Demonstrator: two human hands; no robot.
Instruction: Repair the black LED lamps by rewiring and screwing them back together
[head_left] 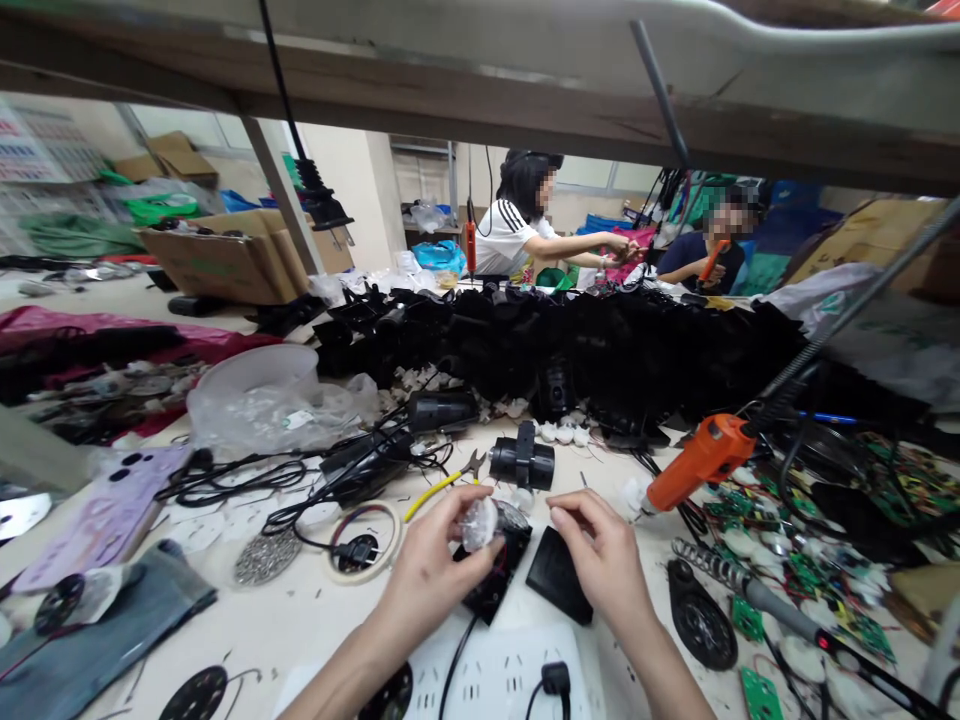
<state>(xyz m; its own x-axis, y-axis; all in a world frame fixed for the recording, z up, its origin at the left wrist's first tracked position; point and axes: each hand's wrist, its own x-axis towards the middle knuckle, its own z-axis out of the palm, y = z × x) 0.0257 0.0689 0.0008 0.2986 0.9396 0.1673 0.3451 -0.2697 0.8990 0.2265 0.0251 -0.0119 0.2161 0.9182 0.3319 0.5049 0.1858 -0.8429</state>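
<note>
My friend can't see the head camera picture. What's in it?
A person's left hand holds a small clear plastic lens over a black plastic housing, and the right hand touches a flat black cover on a cluttered workbench.

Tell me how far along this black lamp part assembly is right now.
Done, apparently: one assembled black unit stands just beyond the hands. In hand: the left hand holds a clear reflector piece over an open black housing; the right hand rests at a flat black cover, not yet fitted. Left: a big pile of black parts and scattered green circuit boards.
</note>
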